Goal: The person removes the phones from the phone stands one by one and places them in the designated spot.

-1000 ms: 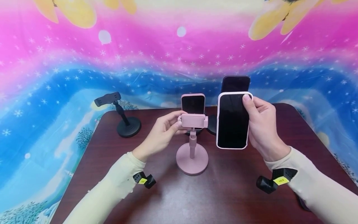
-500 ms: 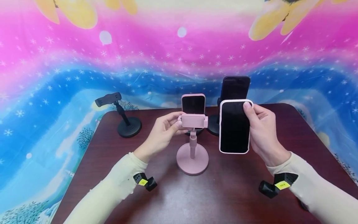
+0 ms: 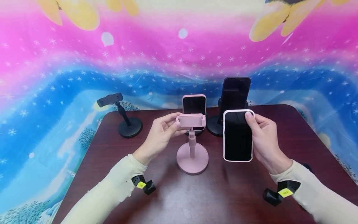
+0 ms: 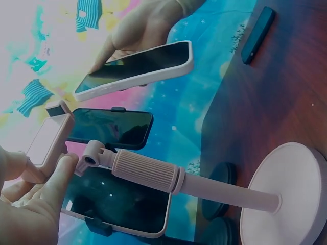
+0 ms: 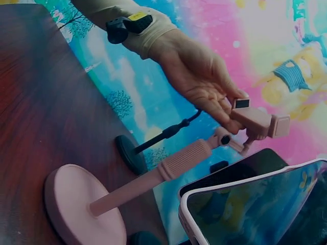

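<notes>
A pink phone stand point(image 3: 192, 160) stands upright on its round base, in the middle of the head view. My left hand point(image 3: 158, 135) pinches the left end of its clamp point(image 3: 191, 120) between thumb and fingers. To the right of the stand, my right hand point(image 3: 265, 138) grips a phone point(image 3: 237, 138) in a white case by its right edge, thumb on the dark screen. The left wrist view shows this phone point(image 4: 138, 69) held in the air, apart from the clamp point(image 4: 51, 143). Nothing sits in the clamp.
Behind the pink stand, a pink-cased phone point(image 3: 194, 104) and a black phone point(image 3: 236, 93) sit upright in black stands. A black stand point(image 3: 130, 127) without a phone is at the back left. A flat black object point(image 4: 258, 34) lies on the table, partly behind my right sleeve.
My right hand has lowered the white-cased phone and moved it slightly right, uncovering more of the black phone behind. My left hand stays on the clamp, nearly unmoved.
</notes>
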The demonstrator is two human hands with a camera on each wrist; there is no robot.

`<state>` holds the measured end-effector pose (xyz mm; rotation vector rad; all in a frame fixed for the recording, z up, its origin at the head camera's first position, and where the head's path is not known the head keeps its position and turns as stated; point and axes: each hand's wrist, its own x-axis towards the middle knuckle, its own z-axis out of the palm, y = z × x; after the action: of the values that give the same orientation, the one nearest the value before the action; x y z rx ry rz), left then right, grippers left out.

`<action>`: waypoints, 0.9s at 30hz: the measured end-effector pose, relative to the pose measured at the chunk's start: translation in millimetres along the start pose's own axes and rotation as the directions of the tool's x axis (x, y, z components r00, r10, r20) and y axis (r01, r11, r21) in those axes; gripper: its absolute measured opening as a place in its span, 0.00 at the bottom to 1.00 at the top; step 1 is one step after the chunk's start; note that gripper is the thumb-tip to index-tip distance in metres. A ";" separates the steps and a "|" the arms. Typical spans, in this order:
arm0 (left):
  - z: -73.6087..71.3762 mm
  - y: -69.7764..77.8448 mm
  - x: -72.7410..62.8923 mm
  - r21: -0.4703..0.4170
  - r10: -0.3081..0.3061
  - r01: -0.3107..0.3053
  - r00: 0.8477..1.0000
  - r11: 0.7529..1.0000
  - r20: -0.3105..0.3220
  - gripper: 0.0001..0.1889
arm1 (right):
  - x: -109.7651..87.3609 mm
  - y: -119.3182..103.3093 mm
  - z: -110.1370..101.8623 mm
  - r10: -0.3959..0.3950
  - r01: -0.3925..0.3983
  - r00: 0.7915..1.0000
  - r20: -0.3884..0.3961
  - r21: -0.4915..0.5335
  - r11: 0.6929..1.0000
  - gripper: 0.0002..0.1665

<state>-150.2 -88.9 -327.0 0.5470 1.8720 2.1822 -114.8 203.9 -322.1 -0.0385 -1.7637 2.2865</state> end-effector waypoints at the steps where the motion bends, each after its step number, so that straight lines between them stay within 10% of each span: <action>1: -0.3 0.1 -0.4 -0.003 0.001 -0.001 1.000 1.000 -0.003 0.22 | -0.6 1.3 -1.0 0.005 -0.005 1.000 -0.002 -0.006 1.000 0.11; 27: -17.4 8.7 -13.8 0.010 0.060 -0.059 0.996 0.998 -0.064 0.22 | -6.5 18.0 -17.1 0.021 -0.021 0.998 -0.055 -0.001 1.000 0.12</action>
<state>-144.2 -111.5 -322.4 0.5464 1.9210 2.2570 -108.8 214.5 -344.6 -0.1190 -1.7457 2.2764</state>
